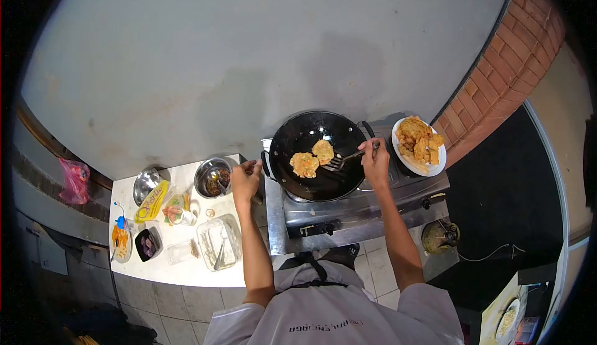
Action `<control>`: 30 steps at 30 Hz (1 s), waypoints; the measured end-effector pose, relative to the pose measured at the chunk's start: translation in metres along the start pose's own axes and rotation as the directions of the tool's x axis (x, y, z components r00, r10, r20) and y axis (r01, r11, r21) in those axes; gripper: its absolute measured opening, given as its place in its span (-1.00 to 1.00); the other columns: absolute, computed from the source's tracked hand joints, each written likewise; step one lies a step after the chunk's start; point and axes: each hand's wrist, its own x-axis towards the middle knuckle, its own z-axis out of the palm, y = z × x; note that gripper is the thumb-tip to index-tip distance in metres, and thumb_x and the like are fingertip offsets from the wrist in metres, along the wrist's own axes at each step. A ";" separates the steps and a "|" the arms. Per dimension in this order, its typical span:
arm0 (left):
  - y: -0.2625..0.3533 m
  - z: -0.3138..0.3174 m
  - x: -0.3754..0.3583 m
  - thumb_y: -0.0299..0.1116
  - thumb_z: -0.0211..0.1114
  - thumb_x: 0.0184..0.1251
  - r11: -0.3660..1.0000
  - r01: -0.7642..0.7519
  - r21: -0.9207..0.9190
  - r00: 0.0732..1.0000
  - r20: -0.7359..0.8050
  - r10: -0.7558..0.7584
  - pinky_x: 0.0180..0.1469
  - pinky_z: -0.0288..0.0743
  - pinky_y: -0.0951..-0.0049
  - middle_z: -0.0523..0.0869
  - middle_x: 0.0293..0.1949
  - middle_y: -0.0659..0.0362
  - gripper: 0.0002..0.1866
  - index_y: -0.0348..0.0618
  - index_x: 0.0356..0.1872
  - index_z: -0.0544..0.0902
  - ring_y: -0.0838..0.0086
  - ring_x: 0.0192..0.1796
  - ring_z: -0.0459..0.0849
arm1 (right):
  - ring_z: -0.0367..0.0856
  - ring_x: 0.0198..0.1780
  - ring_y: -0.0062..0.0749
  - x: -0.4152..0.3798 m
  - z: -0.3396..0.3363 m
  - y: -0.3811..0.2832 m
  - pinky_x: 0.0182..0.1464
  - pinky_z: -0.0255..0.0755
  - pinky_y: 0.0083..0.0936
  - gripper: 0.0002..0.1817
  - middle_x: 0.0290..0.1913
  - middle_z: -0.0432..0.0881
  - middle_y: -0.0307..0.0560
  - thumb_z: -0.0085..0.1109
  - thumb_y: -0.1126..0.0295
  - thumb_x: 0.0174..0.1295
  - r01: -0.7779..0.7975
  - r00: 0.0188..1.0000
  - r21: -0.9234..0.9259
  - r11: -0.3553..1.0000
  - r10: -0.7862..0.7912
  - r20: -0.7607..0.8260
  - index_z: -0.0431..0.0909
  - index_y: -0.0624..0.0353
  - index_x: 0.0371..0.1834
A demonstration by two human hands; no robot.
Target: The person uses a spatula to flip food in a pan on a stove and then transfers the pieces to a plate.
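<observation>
Wall [155,96], grey and scuffed, stood behind your cooking area. Below it, you had a metal gas stove [373,219], with a white table [161,271] to its left holding bowls and containers. A black two-handled wok [298,130] sat on the stove's left side. To its right, a white plate [443,158] carried a heap of golden fritters [413,138]. Your right hand [375,166] was closed around the handle of a slotted spatula [334,163], its head inside the wok. Your left hand [245,183] was beside the wok's left handle [265,165], fingers partly curled; whether it gripped anything could not be told. Smallest, two pale golden frying fritters [305,165] lay side by side in the wok, left of the spatula's head.
</observation>
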 end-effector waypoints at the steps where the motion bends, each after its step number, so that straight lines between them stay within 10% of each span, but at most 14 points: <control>1: 0.001 -0.001 -0.001 -0.23 0.33 0.20 1.000 0.003 -0.025 1.000 -0.005 -0.003 -0.26 0.51 0.42 0.71 -0.47 -0.04 -0.64 -0.41 -0.21 0.67 0.36 -0.41 0.69 | 0.46 -0.61 -0.59 0.000 -0.003 -0.005 -0.53 0.32 -0.57 -0.85 -0.45 0.62 -0.12 -0.06 0.43 0.39 -0.014 1.000 0.013 1.000 0.014 -0.008 0.37 0.33 -0.26; 20: -0.007 0.013 -0.007 -0.27 0.34 0.22 0.965 0.049 -0.259 0.998 -0.016 -0.055 -0.39 0.39 0.58 0.58 -0.59 0.24 -0.63 -0.44 -0.15 0.66 0.66 -0.50 0.45 | 0.44 -0.68 -0.57 0.007 0.007 -0.014 -0.60 0.31 -0.57 -0.77 -0.49 0.61 -0.08 -0.06 0.38 0.40 -0.040 0.964 0.185 0.982 0.086 -0.253 0.35 0.35 -0.33; 30: -0.009 0.008 -0.006 -0.29 0.33 0.23 0.965 -0.011 -0.261 0.998 -0.067 -0.006 -0.41 0.36 0.60 0.53 -0.59 0.28 -0.64 -0.46 -0.15 0.65 0.67 -0.50 0.42 | 0.46 -0.63 -0.58 0.030 0.020 -0.030 -0.55 0.33 -0.59 -0.82 -0.46 0.60 -0.15 -0.04 0.36 0.40 0.005 0.992 0.082 0.997 0.006 -0.129 0.35 0.27 -0.26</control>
